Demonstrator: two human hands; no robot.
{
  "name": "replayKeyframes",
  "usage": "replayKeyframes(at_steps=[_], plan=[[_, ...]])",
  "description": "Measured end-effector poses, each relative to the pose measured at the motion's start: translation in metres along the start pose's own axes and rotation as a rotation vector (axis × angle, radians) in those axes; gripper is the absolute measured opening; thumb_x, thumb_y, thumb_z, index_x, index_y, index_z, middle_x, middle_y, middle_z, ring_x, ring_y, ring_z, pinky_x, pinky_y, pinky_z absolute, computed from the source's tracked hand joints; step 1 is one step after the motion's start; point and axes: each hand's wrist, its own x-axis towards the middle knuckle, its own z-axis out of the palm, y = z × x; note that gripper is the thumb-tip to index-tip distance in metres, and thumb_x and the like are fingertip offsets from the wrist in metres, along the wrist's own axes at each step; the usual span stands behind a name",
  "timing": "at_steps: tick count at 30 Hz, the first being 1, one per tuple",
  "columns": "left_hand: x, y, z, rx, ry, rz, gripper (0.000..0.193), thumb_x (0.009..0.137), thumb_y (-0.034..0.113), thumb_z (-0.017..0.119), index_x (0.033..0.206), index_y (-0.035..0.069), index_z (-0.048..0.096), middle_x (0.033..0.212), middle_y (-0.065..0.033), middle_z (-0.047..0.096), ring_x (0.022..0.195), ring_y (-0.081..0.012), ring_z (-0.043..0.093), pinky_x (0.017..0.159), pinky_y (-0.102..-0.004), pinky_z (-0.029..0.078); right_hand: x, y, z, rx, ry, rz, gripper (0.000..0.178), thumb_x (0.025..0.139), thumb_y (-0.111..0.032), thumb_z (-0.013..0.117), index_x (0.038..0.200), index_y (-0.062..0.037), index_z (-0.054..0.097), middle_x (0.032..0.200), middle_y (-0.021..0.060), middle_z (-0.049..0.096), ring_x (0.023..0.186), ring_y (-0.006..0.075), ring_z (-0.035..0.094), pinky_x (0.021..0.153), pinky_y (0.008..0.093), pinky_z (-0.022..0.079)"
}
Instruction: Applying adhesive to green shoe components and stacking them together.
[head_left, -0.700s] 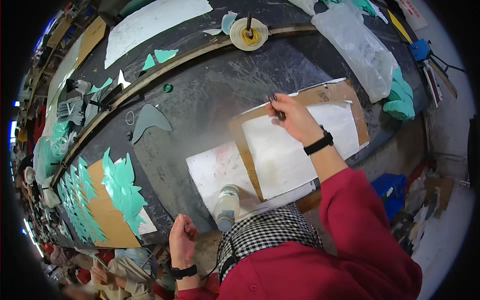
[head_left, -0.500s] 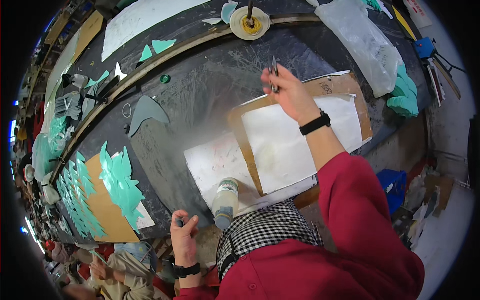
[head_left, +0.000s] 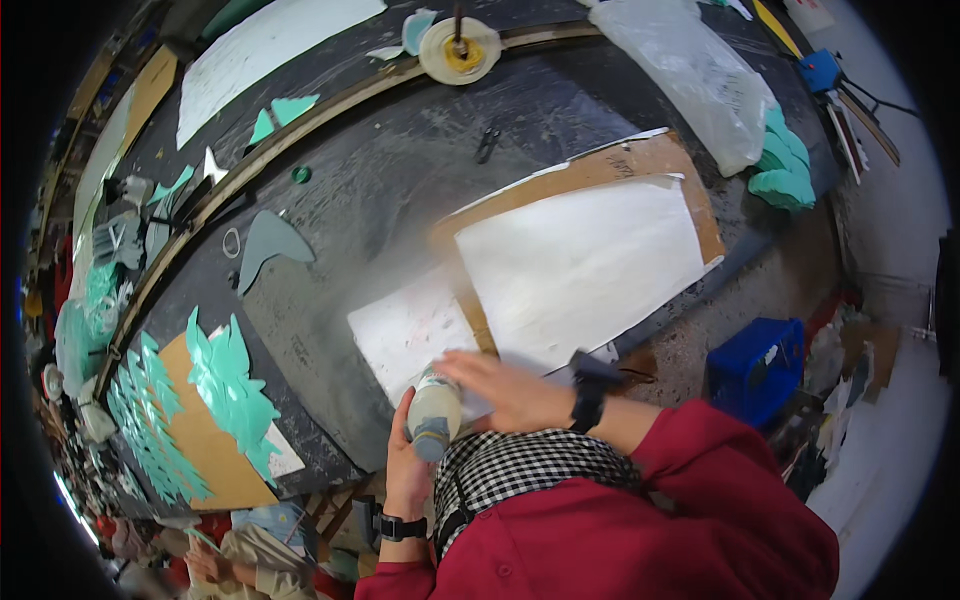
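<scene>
A bottle (head_left: 436, 405) with a whitish body and a grey cap stands at the table's near edge, its cap end toward me. My left hand (head_left: 405, 470) is closed on its left side, thumb up along the body and the other fingers hidden behind it. From the right, my right hand (head_left: 515, 392) reaches across, its slightly blurred fingers laid on the bottle's far end. A pair of small dark thread snips (head_left: 488, 145) lies on the dark table beyond the papers.
White sheets (head_left: 585, 265) lie on brown cardboard (head_left: 690, 165). Green leaf-shaped pieces (head_left: 235, 385) are at left, near a grey curved piece (head_left: 272, 245). A tape roll (head_left: 459, 52) stands on a post behind. Right are a plastic bag (head_left: 690, 80) and a blue crate (head_left: 755, 370). Another person (head_left: 250, 560) sits lower left.
The snips have left my right hand and lie on the table. That hand has come down to the bottle, and my left hand has moved right onto it. The view has shifted slightly.
</scene>
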Motion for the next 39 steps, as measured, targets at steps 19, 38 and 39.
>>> replayKeyframes(at_steps=[19, 38, 39], plan=[[0.012, -0.013, 0.003, 0.607, 0.036, 0.515, 0.081, 0.074, 0.003, 0.089, 0.143, 0.002, 0.046, 0.13, -0.0096, 0.058, 0.117, -0.0218, 0.058, 0.101, -0.0347, 0.048, 0.158, 0.136, -0.188, -0.8, 0.818, 0.029, 0.041, 0.087, -0.007, 0.061, 0.128, -0.0111, 0.063, 0.132, 0.0127, 0.058, 0.125, 0.0344, 0.054, 0.104, 0.0552, 0.043], [0.045, -0.047, -0.06, 0.947, 0.013, 0.898, 0.069, 0.089, 0.01, 0.081, 0.144, -0.003, 0.042, 0.128, -0.0153, 0.061, 0.114, -0.0293, 0.061, 0.101, -0.0436, 0.05, -0.145, 0.041, -0.112, 0.916, 1.181, 0.146, 0.025, 0.098, -0.009, 0.064, 0.121, 0.0002, 0.056, 0.099, 0.0048, 0.065, 0.083, 0.0124, 0.062, 0.075, 0.0284, 0.05], [0.051, -0.041, -0.061, 0.722, 0.001, 0.735, 0.076, 0.082, 0.007, 0.083, 0.145, -0.003, 0.042, 0.129, -0.013, 0.06, 0.115, -0.0272, 0.06, 0.102, -0.0404, 0.049, -0.183, 0.043, -0.087, 0.97, 1.227, 0.173, 0.024, 0.099, -0.007, 0.063, 0.121, -0.0005, 0.056, 0.1, 0.006, 0.064, 0.086, 0.0148, 0.062, 0.076, 0.0291, 0.05]])
